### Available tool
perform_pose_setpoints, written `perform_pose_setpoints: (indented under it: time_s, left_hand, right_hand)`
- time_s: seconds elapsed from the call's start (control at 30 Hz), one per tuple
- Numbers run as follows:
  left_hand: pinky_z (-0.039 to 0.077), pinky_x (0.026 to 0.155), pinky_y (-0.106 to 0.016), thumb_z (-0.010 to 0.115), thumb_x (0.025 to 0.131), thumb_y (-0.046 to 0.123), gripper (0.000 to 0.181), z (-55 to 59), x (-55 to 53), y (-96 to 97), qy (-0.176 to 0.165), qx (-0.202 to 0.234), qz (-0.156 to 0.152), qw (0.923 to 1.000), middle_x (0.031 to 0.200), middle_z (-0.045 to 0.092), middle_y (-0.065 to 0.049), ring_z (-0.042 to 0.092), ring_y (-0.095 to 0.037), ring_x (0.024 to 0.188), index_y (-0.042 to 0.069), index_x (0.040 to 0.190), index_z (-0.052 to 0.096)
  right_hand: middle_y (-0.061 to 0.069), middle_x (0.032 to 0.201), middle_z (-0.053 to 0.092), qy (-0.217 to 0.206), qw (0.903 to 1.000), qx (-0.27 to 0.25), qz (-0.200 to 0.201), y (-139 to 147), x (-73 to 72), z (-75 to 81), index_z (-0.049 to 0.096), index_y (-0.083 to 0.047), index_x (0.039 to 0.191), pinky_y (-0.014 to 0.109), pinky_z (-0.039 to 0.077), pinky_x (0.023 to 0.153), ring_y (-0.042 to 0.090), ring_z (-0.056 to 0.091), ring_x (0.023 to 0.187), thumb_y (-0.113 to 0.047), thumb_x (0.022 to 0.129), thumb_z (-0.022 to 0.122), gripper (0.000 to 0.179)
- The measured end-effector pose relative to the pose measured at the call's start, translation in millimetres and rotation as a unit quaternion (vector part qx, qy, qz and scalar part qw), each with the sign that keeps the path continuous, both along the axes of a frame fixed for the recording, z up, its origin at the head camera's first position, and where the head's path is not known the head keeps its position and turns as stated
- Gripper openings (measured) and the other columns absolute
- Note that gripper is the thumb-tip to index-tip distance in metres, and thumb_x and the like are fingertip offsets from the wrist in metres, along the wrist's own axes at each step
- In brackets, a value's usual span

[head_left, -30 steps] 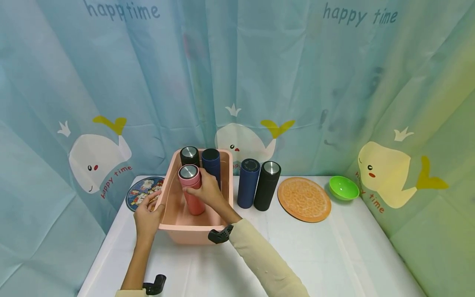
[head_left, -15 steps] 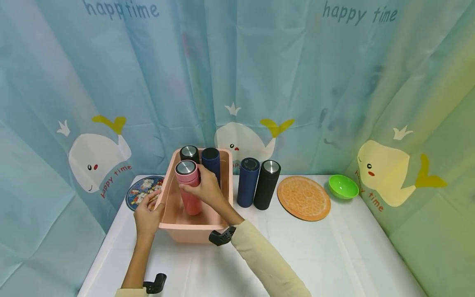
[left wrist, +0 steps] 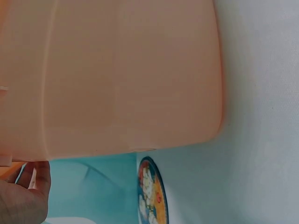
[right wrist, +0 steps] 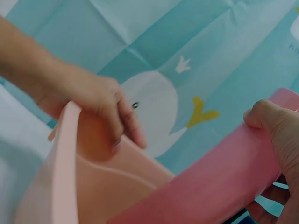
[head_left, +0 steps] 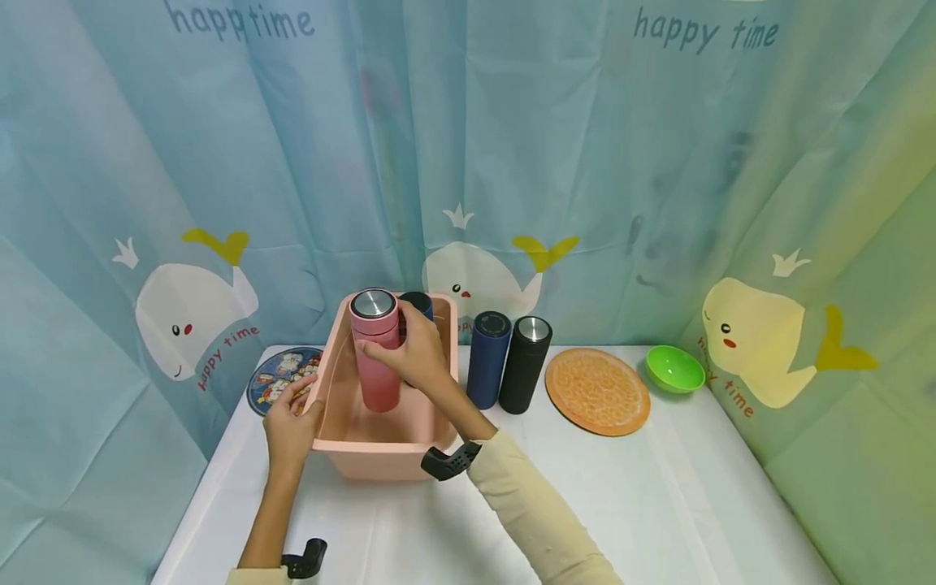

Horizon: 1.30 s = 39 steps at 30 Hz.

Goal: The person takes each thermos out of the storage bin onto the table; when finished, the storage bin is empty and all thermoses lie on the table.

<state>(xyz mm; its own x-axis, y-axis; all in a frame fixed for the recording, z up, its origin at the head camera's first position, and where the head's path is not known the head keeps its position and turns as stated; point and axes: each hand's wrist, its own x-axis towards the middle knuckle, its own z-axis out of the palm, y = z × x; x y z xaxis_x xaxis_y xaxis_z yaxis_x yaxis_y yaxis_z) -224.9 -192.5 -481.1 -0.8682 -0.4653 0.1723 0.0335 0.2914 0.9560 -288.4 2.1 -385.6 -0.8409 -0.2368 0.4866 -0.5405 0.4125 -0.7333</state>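
My right hand (head_left: 420, 349) grips a pink thermos bottle (head_left: 379, 378) around its upper part. The bottle is upright with its steel-topped lid up, inside the pink plastic tub (head_left: 380, 448). In the right wrist view the thumb lies along the pink bottle (right wrist: 219, 175). My left hand (head_left: 290, 426) holds the tub's left rim, thumb on the near side; the left wrist view shows its fingers at the tub's edge (left wrist: 28, 182). A blue bottle (head_left: 418, 301) stands behind in the tub, partly covered by my right hand. The black bottle beside it is hidden now.
Right of the tub stand another blue bottle (head_left: 488, 361) and a black bottle (head_left: 525, 366). Farther right are a round orange mat (head_left: 598, 392) and a green bowl (head_left: 676, 370). A round patterned mat (head_left: 274, 378) lies left of the tub, and a curtain (head_left: 512, 146) hangs behind.
The pink bottle has risen within the tub and moved slightly back, now covering the black bottle behind it. My right hand moved with it. The left hand stays on the rim.
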Motion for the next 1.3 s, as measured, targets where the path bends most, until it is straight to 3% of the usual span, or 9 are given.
perform_pose_setpoints:
  time_s: [0.23, 0.43, 0.5, 0.73, 0.93, 1.17, 1.3]
  left_hand:
    - [0.047, 0.069, -0.003, 0.066, 0.089, 0.005, 0.035, 1.3, 0.1, -1.2, 0.004, -0.006, 0.000, 1.0000, 0.118, 0.067, -0.024, 0.065, -0.030, 0.106, 0.004, 0.124, 0.064]
    - [0.046, 0.066, -0.002, 0.066, 0.088, 0.005, 0.036, 1.1, -0.3, -1.7, 0.000, 0.009, -0.002, 1.0000, 0.117, 0.068, -0.025, 0.062, 0.006, 0.086, 0.004, 0.124, 0.064]
    - [0.047, 0.066, -0.002, 0.066, 0.087, 0.003, 0.036, 0.9, -0.6, -1.7, 0.003, 0.018, -0.006, 0.9998, 0.117, 0.067, -0.026, 0.059, 0.012, 0.083, 0.004, 0.124, 0.064]
    - [0.048, 0.067, -0.003, 0.066, 0.086, 0.001, 0.038, -0.3, -1.4, -1.6, 0.009, 0.023, -0.006, 0.9997, 0.116, 0.068, -0.026, 0.066, -0.013, 0.098, 0.003, 0.124, 0.064]
    - [0.048, 0.068, -0.003, 0.066, 0.086, 0.002, 0.037, 0.3, -0.5, -0.7, 0.005, 0.026, -0.004, 0.9996, 0.115, 0.068, -0.026, 0.066, -0.011, 0.096, 0.003, 0.123, 0.065]
    - [0.047, 0.068, -0.003, 0.065, 0.086, 0.000, 0.038, 2.1, 0.3, 0.9, -0.002, 0.029, -0.006, 0.9996, 0.117, 0.067, -0.026, 0.065, -0.029, 0.106, 0.003, 0.125, 0.064]
    - [0.047, 0.068, -0.003, 0.065, 0.086, 0.000, 0.038, 2.0, -0.1, 0.8, -0.001, 0.027, -0.005, 0.9996, 0.116, 0.068, -0.026, 0.066, -0.021, 0.103, 0.004, 0.124, 0.065]
  right_hand:
    - [0.011, 0.116, 0.066, 0.029, 0.9992, -0.026, 0.011, 6, 6.9, 21.7, 0.053, -0.003, 0.130, 0.036, 0.058, 0.082, 0.022, 0.065, 0.100, -0.026, 0.074, 0.082, 0.067]
    - [0.009, 0.113, 0.067, 0.049, 0.9972, -0.054, 0.020, 12, 15.8, 40.3, 0.055, -0.005, 0.129, 0.025, 0.056, 0.081, 0.019, 0.067, 0.095, -0.025, 0.075, 0.082, 0.064]
    - [0.010, 0.112, 0.067, 0.058, 0.9959, -0.065, 0.024, 14, 18.7, 46.3, 0.055, -0.005, 0.128, 0.025, 0.056, 0.081, 0.019, 0.068, 0.093, -0.025, 0.075, 0.081, 0.062]
    - [0.009, 0.113, 0.065, 0.067, 0.9940, -0.082, 0.028, 25, 28.7, 60.9, 0.055, -0.005, 0.127, 0.033, 0.059, 0.078, 0.019, 0.066, 0.095, -0.023, 0.074, 0.081, 0.062]
    - [0.009, 0.108, 0.065, 0.079, 0.9925, -0.092, 0.017, 37, 35.6, 69.1, 0.056, -0.004, 0.126, 0.034, 0.059, 0.076, 0.019, 0.065, 0.092, -0.023, 0.073, 0.082, 0.062]
    - [0.008, 0.106, 0.065, 0.096, 0.9909, -0.093, -0.018, 55, 38.7, 75.8, 0.057, -0.005, 0.125, 0.033, 0.058, 0.073, 0.018, 0.060, 0.093, -0.026, 0.073, 0.081, 0.061]
    - [0.008, 0.104, 0.066, 0.109, 0.9897, -0.086, -0.037, 67, 38.8, 78.7, 0.057, -0.005, 0.125, 0.036, 0.057, 0.072, 0.018, 0.060, 0.091, -0.027, 0.073, 0.081, 0.062]
